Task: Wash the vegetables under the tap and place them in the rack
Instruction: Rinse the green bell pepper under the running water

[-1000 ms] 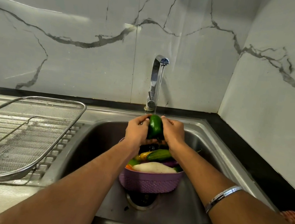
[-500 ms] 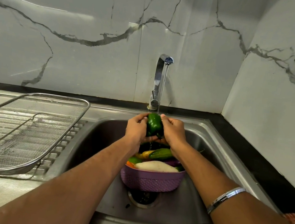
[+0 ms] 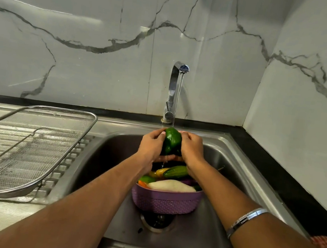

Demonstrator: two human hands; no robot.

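I hold the green pepper (image 3: 172, 142) between my left hand (image 3: 152, 145) and right hand (image 3: 192, 149), fingers curled round its sides, under the tap (image 3: 175, 88) and its thin stream, above the purple basket (image 3: 166, 201). It is light, hollow, glossy (slippery when wet, I judge), so I would grip its broad flanks for the carry to the rack (image 3: 31, 149).

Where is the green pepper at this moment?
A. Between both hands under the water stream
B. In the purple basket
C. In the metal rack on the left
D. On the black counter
A: the left hand and right hand hold the green pepper under the tap.
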